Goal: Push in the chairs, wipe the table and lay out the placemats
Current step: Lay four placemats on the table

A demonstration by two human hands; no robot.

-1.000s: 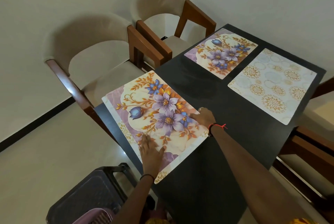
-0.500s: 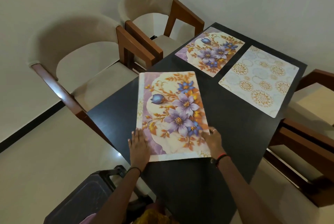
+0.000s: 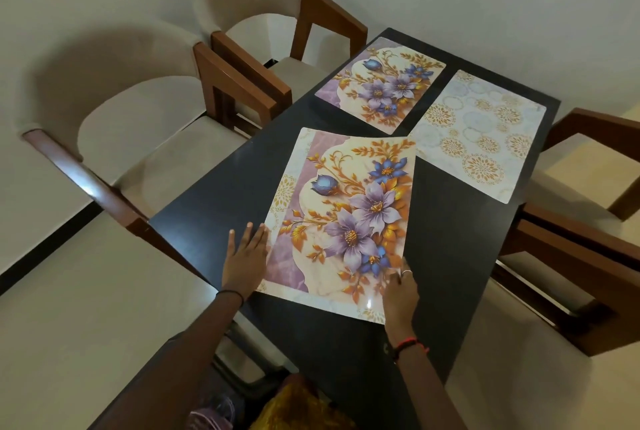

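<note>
Pressing flat with straight fingers, the left hand [image 3: 246, 258] touches the 8 o'clock edge of the near floral placemat [image 3: 346, 218], which lies skewed mid-counter [image 3: 221, 207]. The right hand [image 3: 401, 294] rests at its 5 o'clock corner; grip cannot be determined. A second floral placemat [image 3: 381, 86] lies at 12 o'clock and a medallion placemat [image 3: 481, 138] at 1 o'clock.

Bare table [image 3: 450, 239] right, chairs [image 3: 114, 138] flanking

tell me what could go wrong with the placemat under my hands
The near purple-flowered rectangular placemat lies skewed, its far corner almost at the pale gold-circled placemat. Pushed away by the left hand and right hand, it may ride over that one. A second patterned sheet peeks out beneath its left edge, and the two could slide apart.
</note>
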